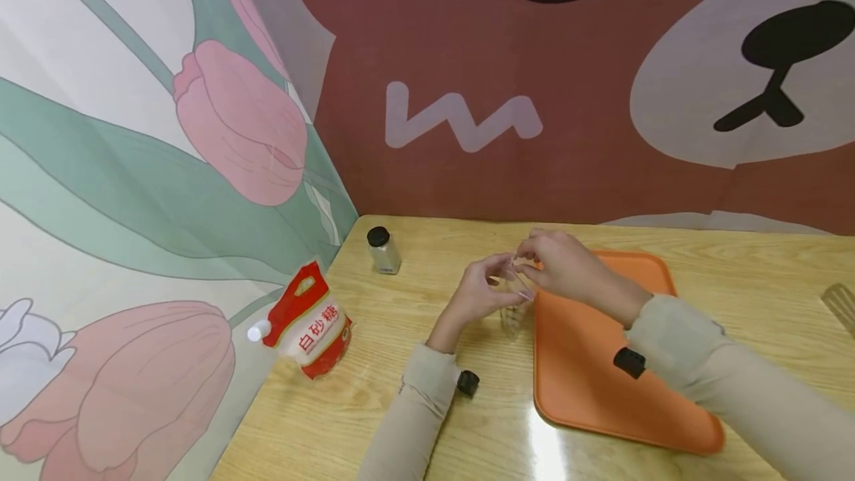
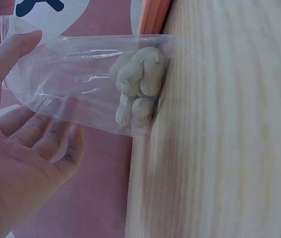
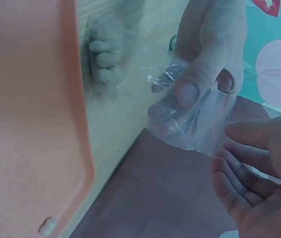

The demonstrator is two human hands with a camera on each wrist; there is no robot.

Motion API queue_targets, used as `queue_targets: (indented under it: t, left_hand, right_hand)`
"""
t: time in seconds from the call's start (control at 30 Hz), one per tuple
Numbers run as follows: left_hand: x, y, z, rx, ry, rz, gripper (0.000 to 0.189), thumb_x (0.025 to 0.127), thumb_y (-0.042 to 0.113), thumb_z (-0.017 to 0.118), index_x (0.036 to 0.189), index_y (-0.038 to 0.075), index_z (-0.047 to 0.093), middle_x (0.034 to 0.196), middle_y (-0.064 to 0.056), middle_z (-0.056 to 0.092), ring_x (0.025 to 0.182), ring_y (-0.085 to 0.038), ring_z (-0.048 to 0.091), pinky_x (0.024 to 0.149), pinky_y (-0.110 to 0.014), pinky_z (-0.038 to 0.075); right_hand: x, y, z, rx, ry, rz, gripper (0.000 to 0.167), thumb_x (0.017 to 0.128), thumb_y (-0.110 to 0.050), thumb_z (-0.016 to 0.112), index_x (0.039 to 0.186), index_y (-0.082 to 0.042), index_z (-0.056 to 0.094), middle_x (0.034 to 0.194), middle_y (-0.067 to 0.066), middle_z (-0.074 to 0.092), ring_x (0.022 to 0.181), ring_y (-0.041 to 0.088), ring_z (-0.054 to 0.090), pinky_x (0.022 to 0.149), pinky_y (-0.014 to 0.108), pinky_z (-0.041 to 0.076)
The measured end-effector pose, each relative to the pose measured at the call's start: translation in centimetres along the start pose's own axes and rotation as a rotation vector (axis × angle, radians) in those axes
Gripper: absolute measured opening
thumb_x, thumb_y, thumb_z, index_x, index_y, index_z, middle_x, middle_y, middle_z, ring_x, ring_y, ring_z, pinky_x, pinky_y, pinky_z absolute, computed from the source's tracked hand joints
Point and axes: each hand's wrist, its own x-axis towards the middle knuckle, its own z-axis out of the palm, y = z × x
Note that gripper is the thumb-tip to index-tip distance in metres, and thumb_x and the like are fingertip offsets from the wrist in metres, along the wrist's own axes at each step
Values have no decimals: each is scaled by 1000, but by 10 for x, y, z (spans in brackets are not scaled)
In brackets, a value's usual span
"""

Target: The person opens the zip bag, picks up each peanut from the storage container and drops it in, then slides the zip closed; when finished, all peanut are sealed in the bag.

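A clear zip bag (image 2: 76,64) stands on the table with several peanuts (image 2: 143,74) in their shells at its bottom. My left hand (image 1: 477,289) grips the bag near its top, the thumb on one side and the fingers on the other. Across from it, my right hand (image 1: 564,266) has its thumb and fingertips at the edge of the bag's mouth, pinching it. In the right wrist view the plastic around the left thumb is creased.
Just right of the bag lies an orange tray (image 1: 601,377), with a peanut (image 3: 47,225) near one corner. To the left stand a red and white sugar pouch (image 1: 320,329) and a small black-capped jar (image 1: 384,251). A slotted spatula (image 1: 840,306) reaches in at the right edge.
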Motion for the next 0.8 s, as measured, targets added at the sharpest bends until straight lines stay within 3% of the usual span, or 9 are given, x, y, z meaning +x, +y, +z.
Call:
queue_targets:
  t: [0.23, 0.43, 0.6, 0.8]
  left_hand:
    - [0, -1, 1, -14, 2, 3, 71, 80, 16, 85, 142, 4, 53, 107, 3, 67, 95, -7, 61, 88, -36, 50]
    - [1, 0, 1, -5, 0, 24, 68, 80, 15, 85, 140, 5, 55, 115, -6, 70, 94, -7, 62, 86, -35, 49]
    - [1, 0, 1, -8, -6, 33, 68, 81, 14, 84, 141, 3, 54, 117, -7, 71, 93, -8, 63, 85, -33, 49]
    - [1, -1, 1, -13, -5, 25, 65, 82, 12, 83, 141, 7, 56, 118, -9, 70, 95, -7, 61, 87, -32, 50]
  right_hand:
    - [0, -1, 1, 1, 8, 5, 18, 82, -5, 81, 97, 2, 75, 85, 8, 64, 76, 24, 63, 66, 38, 55]
    - [0, 5, -4, -15, 16, 17, 16, 83, -1, 78, 98, 4, 74, 87, 11, 65, 79, 27, 64, 69, 41, 55]
    - [-3, 17, -13, -24, 23, 45, 16, 84, 0, 77, 99, 5, 73, 87, 12, 65, 80, 28, 64, 70, 43, 55]
    - [-10, 46, -18, -31, -11, 145, 18, 89, -3, 73, 104, 5, 72, 92, 14, 65, 82, 28, 63, 72, 46, 54]
